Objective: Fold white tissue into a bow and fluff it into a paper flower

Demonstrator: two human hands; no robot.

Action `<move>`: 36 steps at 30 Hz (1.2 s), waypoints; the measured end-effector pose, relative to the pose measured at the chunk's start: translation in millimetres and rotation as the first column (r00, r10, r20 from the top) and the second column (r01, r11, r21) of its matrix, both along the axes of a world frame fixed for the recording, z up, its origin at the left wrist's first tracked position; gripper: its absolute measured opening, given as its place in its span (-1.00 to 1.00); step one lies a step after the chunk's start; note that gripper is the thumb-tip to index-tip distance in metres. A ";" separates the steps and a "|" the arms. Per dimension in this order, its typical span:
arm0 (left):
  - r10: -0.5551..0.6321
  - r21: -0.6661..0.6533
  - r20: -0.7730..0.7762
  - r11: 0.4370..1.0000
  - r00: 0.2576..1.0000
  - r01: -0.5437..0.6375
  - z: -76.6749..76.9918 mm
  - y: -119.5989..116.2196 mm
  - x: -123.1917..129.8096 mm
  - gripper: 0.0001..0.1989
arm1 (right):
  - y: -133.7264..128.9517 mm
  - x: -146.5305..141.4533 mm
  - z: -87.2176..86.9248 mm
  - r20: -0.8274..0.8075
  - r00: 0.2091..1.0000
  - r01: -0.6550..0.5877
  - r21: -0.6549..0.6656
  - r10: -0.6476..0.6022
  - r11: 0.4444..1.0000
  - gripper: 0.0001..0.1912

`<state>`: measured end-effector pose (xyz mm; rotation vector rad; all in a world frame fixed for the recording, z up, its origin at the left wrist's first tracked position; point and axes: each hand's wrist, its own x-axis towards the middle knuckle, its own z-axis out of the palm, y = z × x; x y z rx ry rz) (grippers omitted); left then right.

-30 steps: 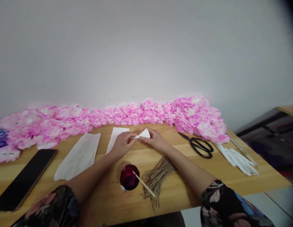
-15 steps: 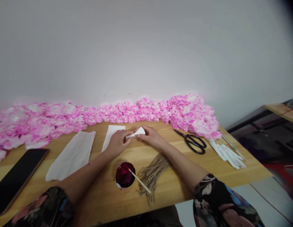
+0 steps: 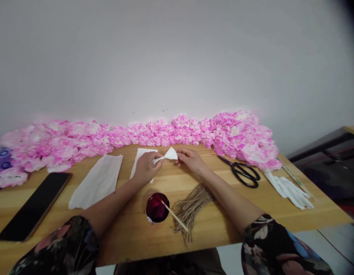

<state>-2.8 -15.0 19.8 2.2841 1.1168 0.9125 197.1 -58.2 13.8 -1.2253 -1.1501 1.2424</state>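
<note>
Fanned white paper [image 3: 171, 154] — left fingers [image 3: 154, 154] pinching tail, right fingers [image 3: 184, 152] at flared edge, grip unclear

No text, label, brand, number or sign readable. Phone [image 3: 34, 206]: dark screen, no legible lettering. Purple item [image 3: 2, 157], left edge: round marks, nothing legible. Stick [image 3: 292, 173], far right: any print too small to read.

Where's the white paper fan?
Mid-picture in the head view, the white paper fan is below the pink flowers, its narrow end in the left hand, its wide end at the right hand.
</note>
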 end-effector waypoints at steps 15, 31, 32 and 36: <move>0.006 0.113 -0.174 0.993 0.985 0.014 -3.5 2.0 0.9 -0.93 | -3.5 0.3 7.2 0.046 0.999 -0.018 0.020 0.017 1.000 -0.64; 0.066 -0.101 -0.036 0.992 0.997 -0.070 0.0 1.3 1.4 -0.91 | -3.1 -0.1 5.0 -0.185 0.983 -0.009 -0.031 0.003 0.999 -0.65; 0.073 -0.113 -0.023 0.991 0.997 -0.075 0.7 1.3 1.4 -0.90 | -3.0 -0.3 5.2 -0.174 0.984 -0.023 -0.020 0.019 1.000 -0.61; 0.110 -0.160 0.021 0.982 0.994 -0.105 3.2 0.4 1.7 -0.88 | -1.7 -1.9 2.7 -0.141 0.990 0.003 0.008 -0.002 1.000 -0.53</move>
